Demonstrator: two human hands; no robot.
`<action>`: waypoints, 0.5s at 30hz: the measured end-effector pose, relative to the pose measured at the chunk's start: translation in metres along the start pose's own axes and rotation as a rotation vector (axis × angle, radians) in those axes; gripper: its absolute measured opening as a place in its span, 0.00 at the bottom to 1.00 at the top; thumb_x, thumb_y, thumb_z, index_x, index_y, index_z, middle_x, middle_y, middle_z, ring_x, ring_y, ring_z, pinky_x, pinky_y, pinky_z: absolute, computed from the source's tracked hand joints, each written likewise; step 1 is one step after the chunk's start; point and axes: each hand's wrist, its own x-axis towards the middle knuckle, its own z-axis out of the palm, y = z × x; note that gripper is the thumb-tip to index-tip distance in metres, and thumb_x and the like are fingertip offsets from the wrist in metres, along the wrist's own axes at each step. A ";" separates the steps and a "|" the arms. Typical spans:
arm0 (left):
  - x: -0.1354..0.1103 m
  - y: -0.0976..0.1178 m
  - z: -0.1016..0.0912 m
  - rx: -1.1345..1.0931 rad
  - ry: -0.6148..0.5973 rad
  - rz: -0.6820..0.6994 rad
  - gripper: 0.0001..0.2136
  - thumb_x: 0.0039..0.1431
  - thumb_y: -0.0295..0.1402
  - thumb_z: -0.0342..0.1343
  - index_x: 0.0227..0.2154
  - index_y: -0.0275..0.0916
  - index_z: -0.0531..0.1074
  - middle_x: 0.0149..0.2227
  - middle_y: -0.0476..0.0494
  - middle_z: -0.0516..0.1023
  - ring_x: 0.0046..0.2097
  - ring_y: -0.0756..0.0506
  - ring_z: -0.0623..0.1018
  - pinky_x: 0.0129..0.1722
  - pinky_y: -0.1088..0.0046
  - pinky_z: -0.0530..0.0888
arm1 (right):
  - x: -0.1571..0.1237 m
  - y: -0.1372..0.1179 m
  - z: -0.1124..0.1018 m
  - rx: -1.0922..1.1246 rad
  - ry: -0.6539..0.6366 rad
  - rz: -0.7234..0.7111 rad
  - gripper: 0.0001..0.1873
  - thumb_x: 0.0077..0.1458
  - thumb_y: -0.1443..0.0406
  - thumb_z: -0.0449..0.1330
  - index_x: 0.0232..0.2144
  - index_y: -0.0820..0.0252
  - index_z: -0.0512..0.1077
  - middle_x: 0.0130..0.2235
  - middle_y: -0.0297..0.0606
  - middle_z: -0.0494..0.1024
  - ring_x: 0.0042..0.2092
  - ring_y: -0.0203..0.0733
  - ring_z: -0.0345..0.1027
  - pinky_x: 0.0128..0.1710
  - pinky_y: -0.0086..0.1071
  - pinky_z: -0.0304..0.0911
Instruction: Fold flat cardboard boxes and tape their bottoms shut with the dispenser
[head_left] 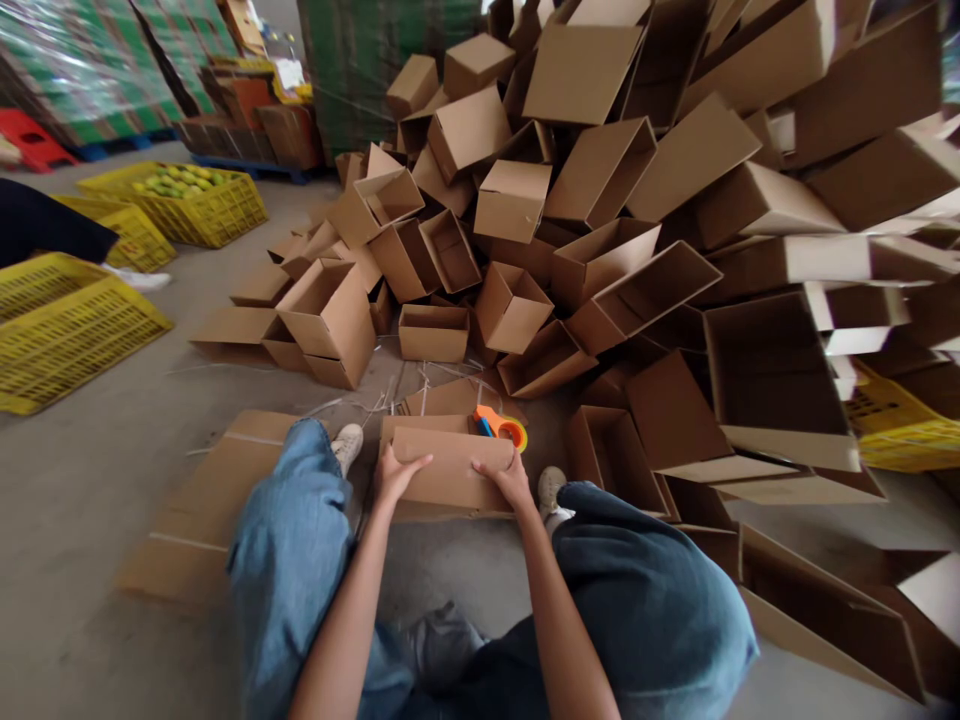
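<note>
Between my knees, a brown cardboard box is held at its two ends. My left hand grips the left end, thumb lying across the near panel. At the right end, my right hand has its thumb on the same panel; the other fingers of both hands are mostly hidden behind the cardboard. Just beyond my right hand rests an orange tape dispenser with a blue part. More cardboard lies under and behind the held box, and how it joins that box I cannot tell.
A large heap of open cardboard boxes rises ahead and to the right. Strapped flat cardboard lies by my left leg. Yellow crates stand at left, one holding green-yellow fruit. A person's dark-clothed leg shows there.
</note>
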 end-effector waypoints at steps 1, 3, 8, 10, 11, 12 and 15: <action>-0.001 0.001 0.000 -0.001 0.000 0.000 0.34 0.40 0.44 0.73 0.50 0.35 0.70 0.49 0.31 0.81 0.50 0.36 0.80 0.45 0.66 0.75 | 0.000 0.000 0.000 -0.002 0.001 -0.007 0.51 0.30 0.51 0.74 0.57 0.61 0.65 0.54 0.45 0.75 0.54 0.54 0.69 0.53 0.39 0.65; -0.002 0.001 0.000 -0.007 0.000 0.001 0.34 0.39 0.44 0.73 0.50 0.35 0.71 0.49 0.31 0.81 0.50 0.36 0.80 0.45 0.66 0.75 | -0.001 0.001 0.000 0.000 0.005 -0.016 0.50 0.31 0.51 0.74 0.56 0.60 0.66 0.52 0.45 0.76 0.53 0.54 0.70 0.52 0.39 0.66; -0.002 -0.001 -0.001 -0.057 0.016 0.020 0.35 0.37 0.43 0.74 0.50 0.35 0.72 0.48 0.32 0.81 0.49 0.36 0.81 0.45 0.65 0.75 | 0.001 0.004 0.002 0.032 0.015 -0.009 0.51 0.28 0.51 0.74 0.56 0.60 0.66 0.52 0.45 0.76 0.52 0.53 0.70 0.52 0.40 0.66; 0.002 -0.004 -0.003 -0.184 -0.017 0.002 0.31 0.40 0.42 0.73 0.48 0.36 0.75 0.47 0.34 0.82 0.48 0.36 0.81 0.46 0.65 0.76 | 0.003 0.006 0.002 0.033 0.018 0.002 0.51 0.27 0.51 0.75 0.55 0.60 0.66 0.52 0.45 0.76 0.52 0.53 0.71 0.52 0.40 0.66; 0.005 -0.006 -0.005 -0.261 -0.046 -0.015 0.26 0.44 0.42 0.71 0.46 0.36 0.76 0.45 0.36 0.83 0.47 0.36 0.81 0.46 0.65 0.76 | 0.004 0.006 0.002 0.031 0.017 0.008 0.51 0.27 0.51 0.75 0.55 0.60 0.66 0.52 0.45 0.76 0.52 0.53 0.71 0.52 0.40 0.66; 0.008 -0.007 -0.008 -0.340 -0.077 -0.040 0.22 0.49 0.43 0.67 0.44 0.36 0.78 0.42 0.38 0.84 0.46 0.37 0.82 0.45 0.64 0.76 | 0.004 0.007 0.002 0.030 0.015 0.011 0.51 0.27 0.50 0.75 0.55 0.60 0.66 0.52 0.45 0.76 0.52 0.53 0.71 0.52 0.40 0.66; 0.015 -0.013 -0.015 -0.468 -0.119 -0.110 0.19 0.59 0.46 0.55 0.37 0.35 0.81 0.33 0.39 0.85 0.42 0.37 0.83 0.44 0.61 0.77 | 0.005 0.007 0.002 0.046 0.007 0.002 0.51 0.27 0.49 0.74 0.54 0.61 0.66 0.51 0.45 0.76 0.52 0.52 0.71 0.51 0.39 0.67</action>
